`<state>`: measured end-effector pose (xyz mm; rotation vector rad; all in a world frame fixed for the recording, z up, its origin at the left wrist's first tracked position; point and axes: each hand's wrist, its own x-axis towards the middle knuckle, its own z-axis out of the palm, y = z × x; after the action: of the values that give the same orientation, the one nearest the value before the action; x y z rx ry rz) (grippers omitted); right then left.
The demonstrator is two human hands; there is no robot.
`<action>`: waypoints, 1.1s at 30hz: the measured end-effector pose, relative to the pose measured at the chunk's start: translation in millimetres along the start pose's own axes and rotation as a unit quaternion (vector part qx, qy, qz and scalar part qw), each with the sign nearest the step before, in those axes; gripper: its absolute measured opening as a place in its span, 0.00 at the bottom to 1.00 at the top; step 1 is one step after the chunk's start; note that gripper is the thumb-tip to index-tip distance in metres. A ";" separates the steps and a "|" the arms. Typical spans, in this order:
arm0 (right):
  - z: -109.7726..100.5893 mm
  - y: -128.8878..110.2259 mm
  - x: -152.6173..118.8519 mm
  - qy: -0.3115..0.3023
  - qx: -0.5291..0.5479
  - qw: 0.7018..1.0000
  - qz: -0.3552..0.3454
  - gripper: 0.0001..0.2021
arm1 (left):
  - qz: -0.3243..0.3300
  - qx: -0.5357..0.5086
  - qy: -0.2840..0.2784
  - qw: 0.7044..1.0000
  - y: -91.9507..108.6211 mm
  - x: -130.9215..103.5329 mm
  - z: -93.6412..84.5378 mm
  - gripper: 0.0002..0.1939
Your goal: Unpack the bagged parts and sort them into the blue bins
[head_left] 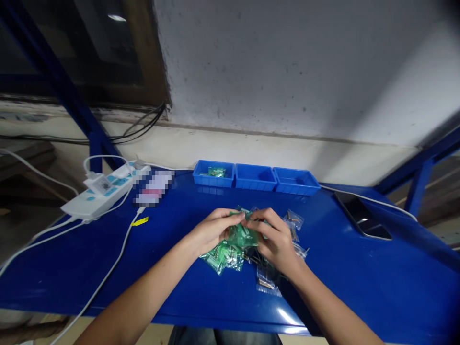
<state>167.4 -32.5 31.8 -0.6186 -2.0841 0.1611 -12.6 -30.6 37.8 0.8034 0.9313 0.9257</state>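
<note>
My left hand (217, 227) and my right hand (275, 235) meet over a pile of small plastic packets in the middle of the blue table. Between their fingers is a green plastic packet (242, 235), which both hands grip. Other green packets (224, 256) lie just below my left hand. Clear packets (266, 282) with thin brownish pieces inside spread under and around my right hand, partly hidden by it. Another clear packet (293, 219) rests beyond its knuckles.
Behind the pile stand three blue bins in a row; the left bin (213, 181) holds green packets, beside the middle bin (256, 186) and right bin (296, 189). A white power strip (104, 191) with cables is at left. A dark phone (362, 215) lies at right.
</note>
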 end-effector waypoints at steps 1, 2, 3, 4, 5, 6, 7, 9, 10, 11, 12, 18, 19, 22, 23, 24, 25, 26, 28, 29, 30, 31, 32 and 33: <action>0.5 -0.5 0.2 -0.002 -0.008 1.000 -0.011 0.17 | 0.006 0.013 0.007 1.000 -0.6 -0.3 1.3 0.16; 0.9 -0.6 0.4 0.000 -0.015 1.000 -0.020 0.18 | 0.011 0.025 0.012 1.000 -1.0 -0.4 2.2 0.15; 1.4 -0.5 0.4 0.004 -0.021 0.999 -0.025 0.18 | 0.014 0.030 0.014 0.999 -1.2 -0.4 2.9 0.14; 1.8 -0.1 0.3 0.009 -0.027 0.999 -0.029 0.18 | 0.017 0.028 0.019 0.999 -1.4 -0.1 3.5 0.14; 2.1 0.4 0.1 0.012 -0.034 0.999 -0.031 0.18 | 0.016 0.019 0.024 0.999 -1.6 0.2 4.1 0.13; 2.5 0.8 -0.1 0.013 -0.040 0.999 -0.033 0.18 | 0.011 0.008 0.031 0.999 -1.9 0.7 4.8 0.12; 3.0 1.0 -0.3 0.010 -0.045 0.998 -0.033 0.18 | 0.005 -0.003 0.045 0.999 -2.2 1.2 5.6 0.12; 3.8 0.9 -0.5 0.000 -0.052 0.998 -0.031 0.17 | -0.002 -0.019 0.083 0.996 -2.2 2.3 6.3 0.11; 4.1 0.6 -0.5 -0.003 -0.053 0.998 -0.024 0.17 | -0.001 -0.025 0.102 0.994 -1.4 2.9 5.8 0.11; 4.3 0.5 -0.6 -0.006 -0.052 0.999 -0.014 0.17 | 0.005 -0.029 0.117 0.993 0.3 3.7 4.6 0.10; 4.4 0.5 -0.6 -0.007 -0.050 0.999 -0.001 0.17 | 0.014 -0.032 0.127 0.991 3.1 4.9 2.3 0.10; 1.8 3.4 -1.9 0.009 -0.039 0.997 0.070 0.12 | 0.213 0.009 0.197 0.957 50.0 34.1 -28.5 0.15; 1.3 3.5 -2.0 0.013 -0.036 0.996 0.075 0.12 | 0.264 0.043 0.220 0.938 61.7 43.4 -34.7 0.16; 0.0 2.8 -1.3 0.018 -0.025 0.996 0.080 0.11 | 0.351 0.140 0.310 0.872 94.3 73.3 -50.3 0.17; -0.5 2.6 -0.7 0.017 -0.022 0.996 0.081 0.11 | 0.358 0.191 0.351 0.844 102.0 81.5 -53.8 0.19; -1.2 2.6 0.0 0.017 -0.019 0.996 0.084 0.10 | 0.350 0.258 0.380 0.817 107.1 87.7 -56.3 0.19; -2.1 3.0 0.9 0.019 -0.017 0.996 0.089 0.10 | 0.342 0.334 0.400 0.782 109.1 91.3 -57.7 0.20; -3.1 3.8 1.8 0.024 -0.017 0.995 0.098 0.10 | 0.339 0.410 0.409 0.741 108.1 92.0 -58.2 0.21; -5.4 6.6 3.6 0.040 -0.019 0.992 0.121 0.09 | 0.352 0.542 0.375 0.665 98.1 85.1 -56.9 0.24; -6.5 8.4 4.4 0.047 -0.021 0.990 0.133 0.08 | 0.361 0.592 0.328 0.642 90.3 78.2 -55.8 0.25; -7.4 10.4 4.9 0.052 -0.023 0.988 0.147 0.08 | 0.357 0.632 0.259 0.637 81.8 70.0 -54.9 0.24; -8.0 12.2 5.3 0.054 -0.024 0.985 0.159 0.08 | 0.335 0.668 0.175 0.642 73.4 61.1 -54.3 0.22; -8.2 13.7 5.5 0.054 -0.024 0.983 0.172 0.08 | 0.292 0.700 0.102 0.644 65.8 52.3 -54.4 0.19; -8.1 14.7 5.5 0.052 -0.025 0.981 0.184 0.08 | 0.241 0.725 0.051 0.643 59.2 44.1 -55.1 0.17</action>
<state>176.9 -18.0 35.4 -1.0182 -1.8626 0.2817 -67.0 41.5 55.2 2.5014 1.5691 0.4679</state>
